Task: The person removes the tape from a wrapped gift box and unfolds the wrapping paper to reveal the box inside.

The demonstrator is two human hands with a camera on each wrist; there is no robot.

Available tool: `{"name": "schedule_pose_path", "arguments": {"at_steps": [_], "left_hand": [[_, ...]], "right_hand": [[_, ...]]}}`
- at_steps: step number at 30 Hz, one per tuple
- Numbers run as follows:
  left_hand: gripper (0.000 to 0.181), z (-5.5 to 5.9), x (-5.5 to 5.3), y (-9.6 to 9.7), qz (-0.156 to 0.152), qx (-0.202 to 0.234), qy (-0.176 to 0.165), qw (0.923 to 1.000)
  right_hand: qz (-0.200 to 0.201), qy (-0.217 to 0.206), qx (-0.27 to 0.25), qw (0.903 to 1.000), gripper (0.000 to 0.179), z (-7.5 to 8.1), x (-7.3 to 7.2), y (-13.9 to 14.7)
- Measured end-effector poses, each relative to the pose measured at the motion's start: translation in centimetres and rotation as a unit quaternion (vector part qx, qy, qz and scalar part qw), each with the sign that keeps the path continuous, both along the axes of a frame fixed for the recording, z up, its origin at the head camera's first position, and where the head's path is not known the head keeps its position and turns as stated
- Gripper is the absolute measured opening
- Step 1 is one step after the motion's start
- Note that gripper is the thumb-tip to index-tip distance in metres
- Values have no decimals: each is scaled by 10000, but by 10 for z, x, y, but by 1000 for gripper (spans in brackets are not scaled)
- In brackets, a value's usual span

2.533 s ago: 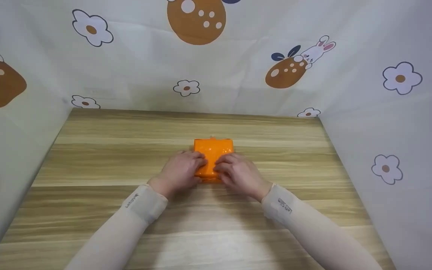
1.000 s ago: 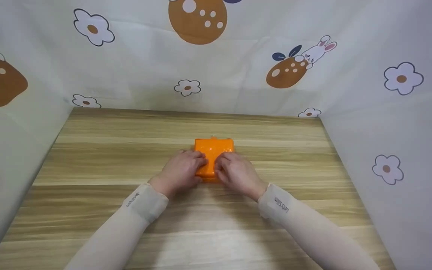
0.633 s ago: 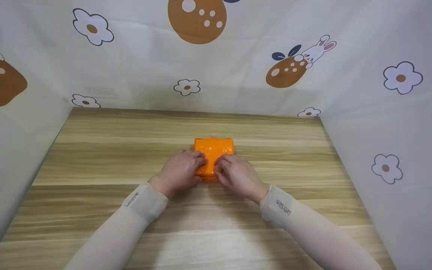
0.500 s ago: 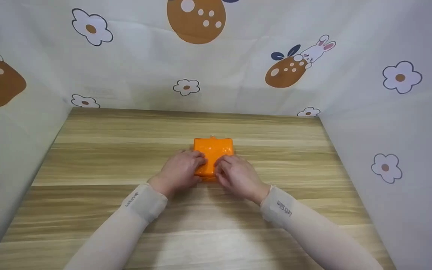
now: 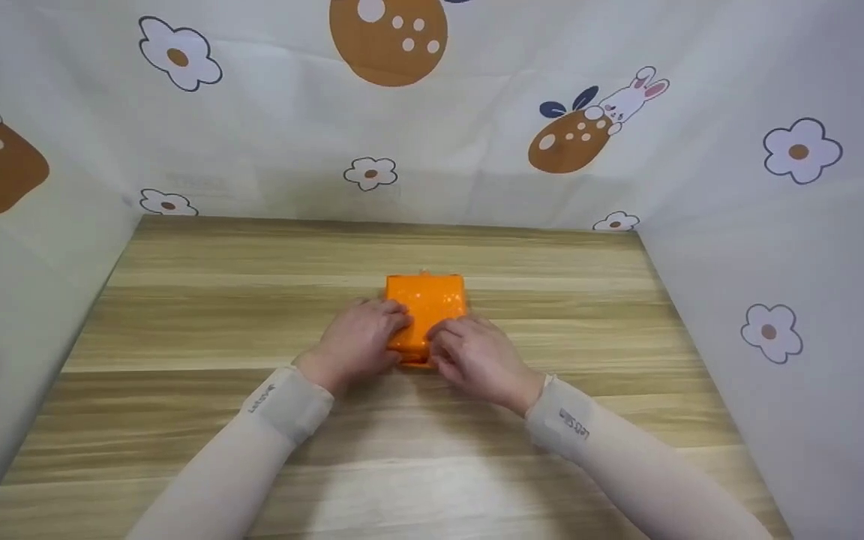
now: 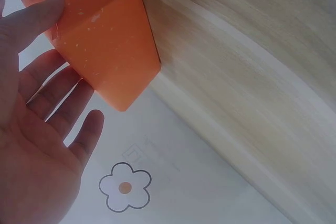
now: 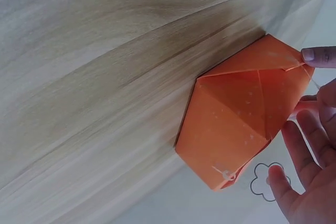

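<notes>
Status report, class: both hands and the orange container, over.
Left hand gripping the orange container from its left. Right hand at its near right corner, grip unclear. Sits on wooden tabletop. No obstruction visible.

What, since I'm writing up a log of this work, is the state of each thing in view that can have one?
Orange box: resting on the table, held from both sides; whether it is fully closed, I can't tell.
Left hand: gripping the box's left side.
Right hand: fingers bent at the box's near right corner.
Table: flat.
Cloth: hanging upright, lightly creased.
Sleeves: down to the wrists.
</notes>
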State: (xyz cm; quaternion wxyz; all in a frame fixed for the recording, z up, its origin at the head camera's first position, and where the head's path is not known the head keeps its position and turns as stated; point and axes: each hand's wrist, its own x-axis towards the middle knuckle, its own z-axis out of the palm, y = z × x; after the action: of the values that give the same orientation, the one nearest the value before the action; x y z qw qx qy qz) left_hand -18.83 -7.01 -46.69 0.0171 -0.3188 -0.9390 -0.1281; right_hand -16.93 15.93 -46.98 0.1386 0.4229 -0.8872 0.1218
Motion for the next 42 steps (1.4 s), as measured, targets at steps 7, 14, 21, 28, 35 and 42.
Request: {"name": "schedule_pose_path", "arguments": {"at_steps": [7,14,21,28,35,42], "left_hand": [[48,-1,-1,0,-1,4,-30,10000],[48,-3,-2,0,-60,3,58,10000],[51,-2,-2,2,-30,1,56,10000],[51,0,-1,4,26,-179,35,9998],[52,0,-3,11,44,-486,467,9977],[51,-2,-4,13,44,-455,693,9965]], "right_hand": [[52,265,-161,9995,9,2,-1,4],[-189,243,-62,9995,18,2,-4,12],[-765,6,127,9970,37,3,-5,26],[-1252,-189,309,9915,47,-1,-7,41],[-1268,-274,245,9913,40,-3,-6,40],[-1220,-175,278,9920,40,-4,-6,39]]}}
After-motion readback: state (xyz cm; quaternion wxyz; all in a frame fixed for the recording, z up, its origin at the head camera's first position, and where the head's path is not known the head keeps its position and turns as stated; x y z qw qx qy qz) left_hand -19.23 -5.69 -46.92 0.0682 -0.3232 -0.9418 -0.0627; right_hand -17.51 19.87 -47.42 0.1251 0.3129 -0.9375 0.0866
